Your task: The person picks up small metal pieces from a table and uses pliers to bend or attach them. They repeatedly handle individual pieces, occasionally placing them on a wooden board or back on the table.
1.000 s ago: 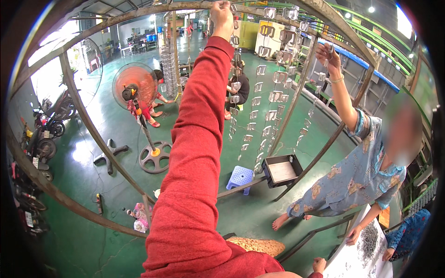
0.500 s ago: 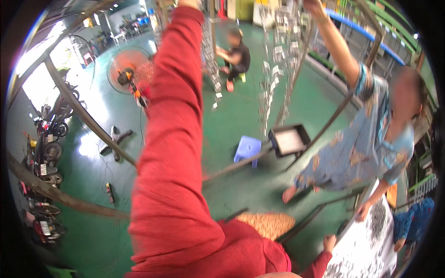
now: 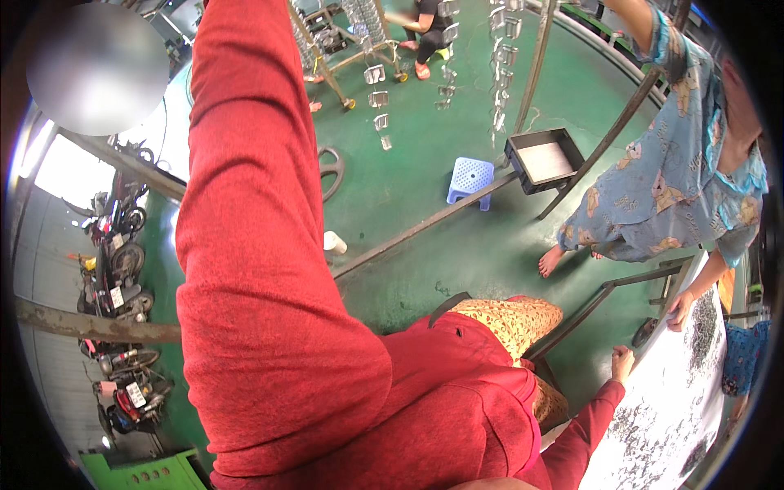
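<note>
One head view: the right hand is curled just beside the white counter; whether it grips anything cannot be told. Small dark pieces lie to its right, probably best pinched singly. The left hand is out of view.

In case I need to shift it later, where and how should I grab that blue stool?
I'd take the blue stool by opposite edges of its seat, coming from above. It stands upright with its flat seat facing up, and a metal bar runs across the view at its legs, so reaching low would probably be awkward.
</note>
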Demonstrator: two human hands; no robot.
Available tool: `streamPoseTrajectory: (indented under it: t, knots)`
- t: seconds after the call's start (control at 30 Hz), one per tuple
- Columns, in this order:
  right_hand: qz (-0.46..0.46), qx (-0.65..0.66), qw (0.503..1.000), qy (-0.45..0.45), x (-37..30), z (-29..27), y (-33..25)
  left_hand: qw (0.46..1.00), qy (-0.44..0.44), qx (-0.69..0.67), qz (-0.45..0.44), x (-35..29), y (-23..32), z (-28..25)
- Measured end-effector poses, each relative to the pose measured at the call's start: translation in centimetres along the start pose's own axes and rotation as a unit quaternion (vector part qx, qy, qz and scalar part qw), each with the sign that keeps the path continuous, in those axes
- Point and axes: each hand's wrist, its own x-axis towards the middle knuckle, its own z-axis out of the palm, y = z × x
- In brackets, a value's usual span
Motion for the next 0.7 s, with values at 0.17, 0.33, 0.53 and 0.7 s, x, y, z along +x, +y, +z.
streamPoseTrajectory:
  t: [0.17,0.33,0.53,0.7]
  knots:
    - [-0.003,0.006,1.0,0.017,0.4,1.2,0.6,0.998,0.065,0.01,-0.015,-3.2,2.1,-0.5]
    - [0.007,-0.006,0.999,0.033,-1.2,-0.8,-1.3,0.993,0.104,0.033,0.046,-4.0,1.5,2.1]
    - [-0.003,0.039,0.998,0.049,-7.0,0.4,-7.7,0.924,0.215,-0.156,0.277,-23.7,7.9,9.5]
    - [-0.128,-0.031,0.991,0.002,-7.5,-6.7,-18.8,0.878,-0.004,-0.291,0.381,-43.8,15.4,21.6]
